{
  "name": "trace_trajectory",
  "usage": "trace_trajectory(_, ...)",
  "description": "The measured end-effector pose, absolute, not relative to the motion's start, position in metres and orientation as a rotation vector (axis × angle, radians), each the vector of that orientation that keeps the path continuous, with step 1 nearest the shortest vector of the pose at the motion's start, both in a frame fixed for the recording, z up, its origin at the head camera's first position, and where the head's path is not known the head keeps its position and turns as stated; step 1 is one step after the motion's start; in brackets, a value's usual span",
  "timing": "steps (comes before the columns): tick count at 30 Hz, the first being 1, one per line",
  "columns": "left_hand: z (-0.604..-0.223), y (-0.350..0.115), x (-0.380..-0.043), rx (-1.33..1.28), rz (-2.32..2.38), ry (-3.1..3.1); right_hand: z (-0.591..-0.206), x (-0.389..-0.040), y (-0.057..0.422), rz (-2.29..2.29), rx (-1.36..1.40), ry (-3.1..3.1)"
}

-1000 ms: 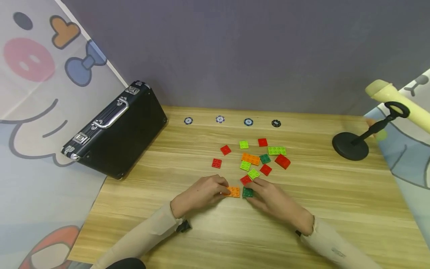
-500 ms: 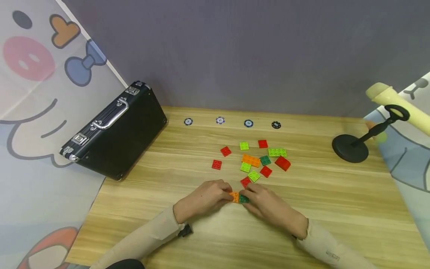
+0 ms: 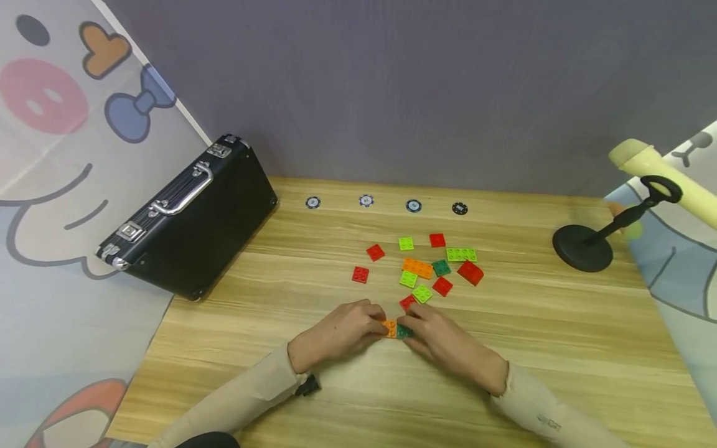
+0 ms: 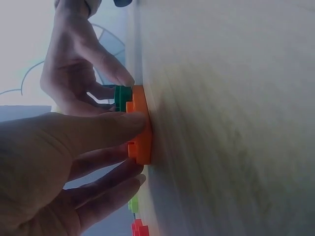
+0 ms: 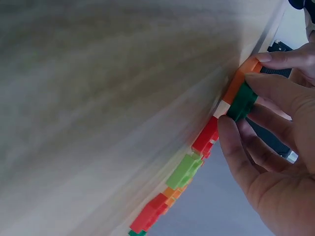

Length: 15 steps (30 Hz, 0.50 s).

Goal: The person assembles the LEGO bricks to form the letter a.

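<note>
Stacking, I'm judging — left hand (image 3: pixel 348 326) pinching orange brick (image 4: pixel 143 140), right hand (image 3: pixel 447 337) green brick (image 5: pixel 241 102). Hidden seating is perhaps needing a press next.

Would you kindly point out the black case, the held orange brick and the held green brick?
Black case (image 3: pixel 204 231): head view, middle of its broad side.
Held orange brick (image 4: pixel 143 143): left wrist view, on its side.
Held green brick (image 5: pixel 242 102): right wrist view, on its side.

Cartoon-printed side walls (image 3: pixel 61 168) and a grey back panel (image 3: pixel 392 93) round a wood-grain table (image 3: pixel 291 274) suggest a booth.
</note>
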State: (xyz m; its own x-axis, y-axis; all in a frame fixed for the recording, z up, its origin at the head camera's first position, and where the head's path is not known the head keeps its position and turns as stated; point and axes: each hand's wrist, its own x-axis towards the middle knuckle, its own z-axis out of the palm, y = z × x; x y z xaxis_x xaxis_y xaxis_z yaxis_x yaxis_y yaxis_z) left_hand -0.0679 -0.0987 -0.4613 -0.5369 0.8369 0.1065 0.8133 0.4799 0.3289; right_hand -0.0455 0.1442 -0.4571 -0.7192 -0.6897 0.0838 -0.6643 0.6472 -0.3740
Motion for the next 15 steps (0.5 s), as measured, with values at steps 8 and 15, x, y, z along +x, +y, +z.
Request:
trace_trajectory(8,-0.4594,-0.0986,-0.0695,1.469,0.558,2.642,-0.4551,-0.0507,0.1422,-0.592,-1.153,2.780)
trace_trajectory(15,-0.4603,-0.0993,-0.0685,1.480,0.553,2.635,-0.4544,-0.0489,0.1425,-0.617,-1.103,2.746)
